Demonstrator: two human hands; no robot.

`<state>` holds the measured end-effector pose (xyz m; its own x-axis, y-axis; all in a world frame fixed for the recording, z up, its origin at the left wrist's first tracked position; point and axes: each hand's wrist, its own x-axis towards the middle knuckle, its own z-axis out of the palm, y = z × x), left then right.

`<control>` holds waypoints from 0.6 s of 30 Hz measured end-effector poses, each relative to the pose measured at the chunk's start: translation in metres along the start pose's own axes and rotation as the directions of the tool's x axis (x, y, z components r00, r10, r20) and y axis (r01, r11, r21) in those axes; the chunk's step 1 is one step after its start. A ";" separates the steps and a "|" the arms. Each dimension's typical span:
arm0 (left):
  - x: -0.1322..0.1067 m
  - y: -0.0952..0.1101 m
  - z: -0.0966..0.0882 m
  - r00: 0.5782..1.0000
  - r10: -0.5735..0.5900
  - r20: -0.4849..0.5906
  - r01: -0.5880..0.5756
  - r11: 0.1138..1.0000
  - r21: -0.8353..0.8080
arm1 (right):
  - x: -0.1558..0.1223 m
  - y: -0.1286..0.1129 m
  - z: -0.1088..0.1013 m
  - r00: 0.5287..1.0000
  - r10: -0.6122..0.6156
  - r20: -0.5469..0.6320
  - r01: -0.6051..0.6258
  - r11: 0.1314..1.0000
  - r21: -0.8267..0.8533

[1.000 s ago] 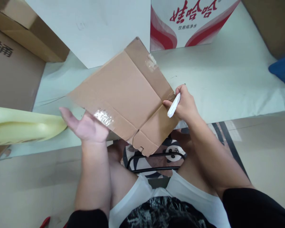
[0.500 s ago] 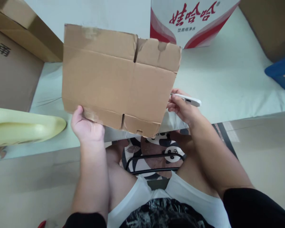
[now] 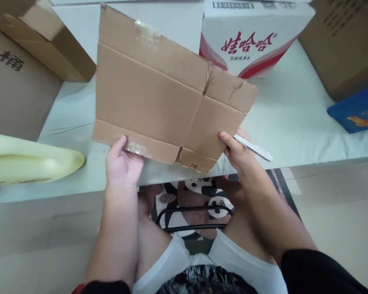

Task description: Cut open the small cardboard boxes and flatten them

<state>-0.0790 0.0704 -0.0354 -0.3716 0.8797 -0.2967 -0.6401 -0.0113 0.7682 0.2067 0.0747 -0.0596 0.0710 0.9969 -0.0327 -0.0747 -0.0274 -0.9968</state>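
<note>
A flattened brown cardboard box [image 3: 150, 98] is held up over the cloth-covered surface, tilted down to the right, with fold lines, slots and bits of clear tape. My left hand [image 3: 122, 163] is closed on its lower left edge, thumb on the near face and fingers behind. At the lower right edge, my right hand [image 3: 239, 151] pinches the cardboard, its thumb on the face. A slim white utility knife [image 3: 254, 148] is also in that hand, its handle sticking out to the right; its front end is hidden by the hand.
A white-and-red water carton [image 3: 248, 49] stands behind. Large brown boxes [image 3: 12, 94] are at left, another brown box [image 3: 343, 49] and a blue package [image 3: 355, 110] at right. A pale yellow plastic object [image 3: 33, 159] juts in from the left. Below is a panda-print stool [image 3: 196, 196].
The cardboard box has turned clockwise, its right side lower. My right hand, earlier beside its edge with the knife, now grips the edge too. The view has shifted slightly.
</note>
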 end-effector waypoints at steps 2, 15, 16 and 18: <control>0.000 0.001 0.001 0.995 -0.096 -0.041 0.097 0.995 0.026 | 0.000 -0.008 -0.006 0.979 -0.100 -0.180 0.092 0.994 -0.052; -0.009 0.001 -0.011 0.974 -0.077 0.211 -0.011 0.922 0.387 | -0.010 -0.033 -0.158 0.401 -0.281 -0.872 0.104 0.960 -0.262; -0.010 0.000 -0.012 0.972 -0.063 0.227 -0.040 0.907 0.420 | -0.011 -0.033 -0.170 0.382 -0.301 -0.874 0.076 0.953 -0.295; -0.011 -0.001 -0.012 0.968 -0.059 0.243 -0.064 0.880 0.470 | -0.007 -0.036 -0.190 0.372 -0.349 -0.860 0.031 0.931 -0.365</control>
<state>-0.0819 0.0556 -0.0399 -0.1586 0.9679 -0.1948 -0.2234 0.1570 0.9620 0.3984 0.0549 -0.0369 0.9077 0.3179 0.2738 0.2957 -0.0218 -0.9550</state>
